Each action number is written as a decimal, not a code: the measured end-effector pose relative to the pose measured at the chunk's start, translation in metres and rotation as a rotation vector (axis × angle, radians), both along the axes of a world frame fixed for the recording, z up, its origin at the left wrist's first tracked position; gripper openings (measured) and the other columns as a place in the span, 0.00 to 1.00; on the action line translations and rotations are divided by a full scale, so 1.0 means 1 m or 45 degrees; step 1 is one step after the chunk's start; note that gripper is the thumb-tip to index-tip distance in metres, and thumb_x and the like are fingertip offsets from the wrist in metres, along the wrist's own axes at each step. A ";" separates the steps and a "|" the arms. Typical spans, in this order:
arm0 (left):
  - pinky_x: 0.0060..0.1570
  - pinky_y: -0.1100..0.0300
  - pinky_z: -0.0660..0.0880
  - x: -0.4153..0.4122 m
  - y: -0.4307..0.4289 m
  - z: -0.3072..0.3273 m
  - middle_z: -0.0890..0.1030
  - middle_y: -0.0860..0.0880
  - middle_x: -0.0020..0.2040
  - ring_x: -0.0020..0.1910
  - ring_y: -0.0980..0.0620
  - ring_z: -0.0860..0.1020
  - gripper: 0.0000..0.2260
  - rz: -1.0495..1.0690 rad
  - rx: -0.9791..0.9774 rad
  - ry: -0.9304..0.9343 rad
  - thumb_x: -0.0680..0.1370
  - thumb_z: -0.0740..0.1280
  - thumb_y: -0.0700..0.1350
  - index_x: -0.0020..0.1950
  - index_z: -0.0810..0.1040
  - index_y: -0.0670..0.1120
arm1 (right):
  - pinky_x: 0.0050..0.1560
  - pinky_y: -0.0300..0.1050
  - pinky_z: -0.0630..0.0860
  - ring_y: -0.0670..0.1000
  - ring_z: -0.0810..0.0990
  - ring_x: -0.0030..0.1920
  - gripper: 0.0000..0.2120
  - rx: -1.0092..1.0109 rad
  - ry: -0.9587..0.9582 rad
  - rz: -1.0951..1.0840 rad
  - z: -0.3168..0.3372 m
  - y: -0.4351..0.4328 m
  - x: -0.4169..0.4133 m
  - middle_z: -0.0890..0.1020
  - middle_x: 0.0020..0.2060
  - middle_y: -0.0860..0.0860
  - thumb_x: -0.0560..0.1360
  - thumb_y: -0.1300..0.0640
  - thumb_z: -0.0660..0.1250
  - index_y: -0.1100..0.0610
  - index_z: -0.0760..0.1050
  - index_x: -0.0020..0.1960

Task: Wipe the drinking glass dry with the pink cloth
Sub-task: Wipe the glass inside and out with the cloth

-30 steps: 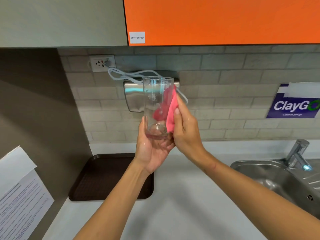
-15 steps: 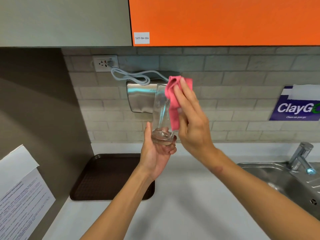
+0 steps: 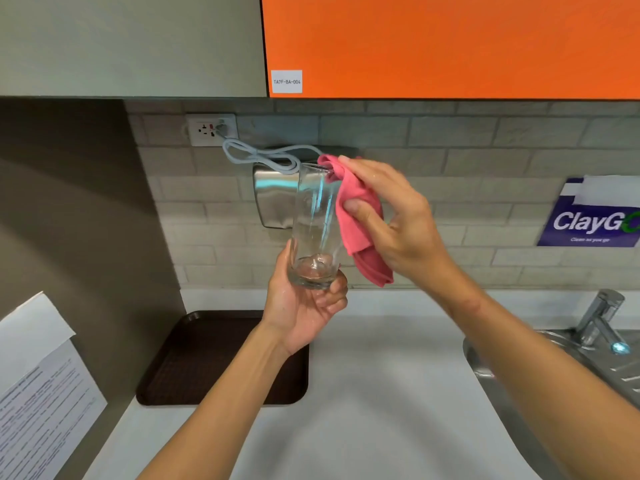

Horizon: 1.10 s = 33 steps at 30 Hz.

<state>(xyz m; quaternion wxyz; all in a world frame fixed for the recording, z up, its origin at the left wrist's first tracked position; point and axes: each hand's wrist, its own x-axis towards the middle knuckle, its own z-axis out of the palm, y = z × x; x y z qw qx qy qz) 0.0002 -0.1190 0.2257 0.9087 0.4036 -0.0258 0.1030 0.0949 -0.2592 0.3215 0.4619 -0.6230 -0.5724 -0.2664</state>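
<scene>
A tall clear drinking glass [image 3: 313,223] stands upright in the air above the counter, its thick base held in my left hand [image 3: 304,306]. My right hand [image 3: 388,216] grips the pink cloth [image 3: 360,216] and presses it against the glass's right side. The cloth's top corner folds over the rim, and its lower end hangs free beside the base. Part of the cloth is hidden under my fingers.
A dark brown tray [image 3: 214,362] lies on the white counter [image 3: 363,410] at the left. A steel sink [image 3: 485,368] and tap [image 3: 599,317] are at the right. A steel wall unit [image 3: 273,195] with a grey cord hangs behind the glass. Papers [image 3: 38,393] sit at far left.
The cloth was inside the glass a second ago; my right hand pulled it out and up over the rim. It is now on the outer right side, draped lower.
</scene>
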 end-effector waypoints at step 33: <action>0.40 0.56 0.84 0.002 -0.016 -0.005 0.88 0.47 0.54 0.47 0.50 0.88 0.30 0.363 -0.155 0.028 0.74 0.61 0.70 0.56 0.89 0.50 | 0.80 0.64 0.61 0.65 0.70 0.77 0.21 -0.366 -0.985 -0.104 -0.059 0.020 -0.012 0.75 0.74 0.59 0.79 0.65 0.72 0.63 0.77 0.72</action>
